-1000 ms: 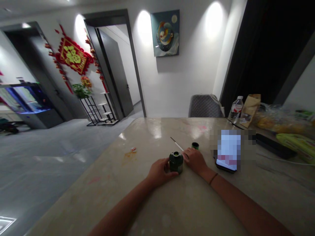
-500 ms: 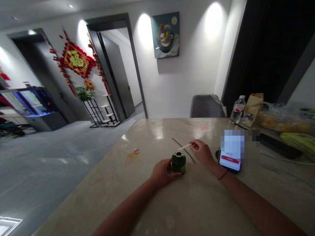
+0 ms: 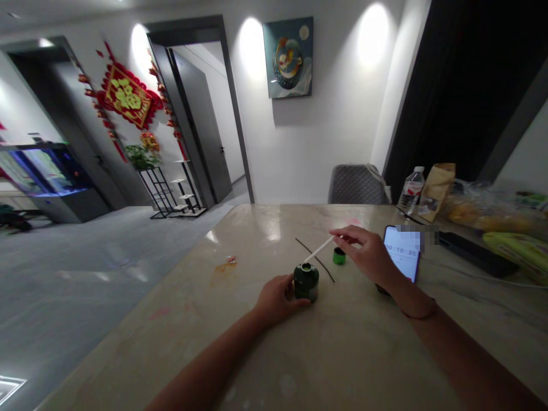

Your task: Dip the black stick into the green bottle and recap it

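A small dark green glass bottle (image 3: 306, 283) stands upright on the table with its mouth uncovered. My left hand (image 3: 279, 299) is closed around the bottle's left side, thumb across the front. Between the fingertips of my right hand (image 3: 363, 251) is a thin white stick (image 3: 318, 250), slanting down to the left. Its lower end is at the bottle's mouth; whether it is inside I cannot tell. A green cap (image 3: 339, 257) sits under my right hand, apart from the fingers. Behind the bottle lies a thin black stick (image 3: 314, 260).
A lit phone (image 3: 402, 254) lies by my right wrist, partly covered. Farther right are a water bottle (image 3: 411, 190), a brown paper bag (image 3: 436, 191), a long black object (image 3: 479, 255) and a yellow-green package (image 3: 516, 251). A chair (image 3: 358, 184) stands beyond the table (image 3: 257, 228).
My right hand has risen and moved right, drawing back along the white stick so more of it shows. The green cap has come into view. My left hand stays on the bottle.
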{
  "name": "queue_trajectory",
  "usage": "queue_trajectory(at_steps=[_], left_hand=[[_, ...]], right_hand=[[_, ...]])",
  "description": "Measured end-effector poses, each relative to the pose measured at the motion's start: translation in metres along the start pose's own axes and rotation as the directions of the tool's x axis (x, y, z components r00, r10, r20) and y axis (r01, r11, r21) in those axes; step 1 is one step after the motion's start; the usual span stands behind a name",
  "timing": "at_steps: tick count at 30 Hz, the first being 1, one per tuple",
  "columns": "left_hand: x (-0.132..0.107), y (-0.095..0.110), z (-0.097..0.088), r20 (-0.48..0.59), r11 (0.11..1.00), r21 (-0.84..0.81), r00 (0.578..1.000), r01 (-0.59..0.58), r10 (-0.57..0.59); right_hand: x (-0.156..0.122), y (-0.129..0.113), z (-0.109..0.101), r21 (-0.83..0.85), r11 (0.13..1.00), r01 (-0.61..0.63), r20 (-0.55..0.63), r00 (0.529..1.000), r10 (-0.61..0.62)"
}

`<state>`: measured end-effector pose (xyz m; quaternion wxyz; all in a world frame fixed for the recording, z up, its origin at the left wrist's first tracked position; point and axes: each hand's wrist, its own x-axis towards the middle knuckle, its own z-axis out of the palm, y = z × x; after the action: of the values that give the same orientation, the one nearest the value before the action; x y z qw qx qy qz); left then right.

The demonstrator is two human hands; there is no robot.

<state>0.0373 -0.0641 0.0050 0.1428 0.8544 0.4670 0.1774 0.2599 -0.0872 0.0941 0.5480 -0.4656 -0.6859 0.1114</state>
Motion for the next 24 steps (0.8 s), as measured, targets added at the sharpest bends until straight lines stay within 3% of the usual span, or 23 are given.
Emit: queue_trajectory(at_steps=[3,8,12,18,24], left_hand=[[0.0,0.0,0.001,-0.013,1.0,0.003,1.0,-0.006,0.006],[0.0,0.002,0.0,-0.007,1.0,0.011,1.0,-0.022,0.022],[0.0,0.002,0.0,-0.015,1.0,0.002,1.0,-0.022,0.022],[0.0,0.002,-0.001,0.003,1.0,-0.005,1.0,-0.011,0.011],[0.0,0.003,-0.003,0.014,1.0,-0.009,1.0,-0.008,0.008]], right_hand=[[-0.002,-0.001,0.005,-0.042,0.999,0.033,0.048,0.998,-0.031],[-0.013,-0.001,0.033,-0.164,0.983,0.086,0.05,0.996,-0.079],[-0.013,-0.002,0.05,-0.228,0.969,0.1,0.135,0.988,-0.07],[0.002,-0.01,0.044,-0.256,0.964,0.078,0.361,0.932,0.02],[0.005,-0.013,0.046,-0.299,0.95,0.089,0.448,0.892,0.058]])
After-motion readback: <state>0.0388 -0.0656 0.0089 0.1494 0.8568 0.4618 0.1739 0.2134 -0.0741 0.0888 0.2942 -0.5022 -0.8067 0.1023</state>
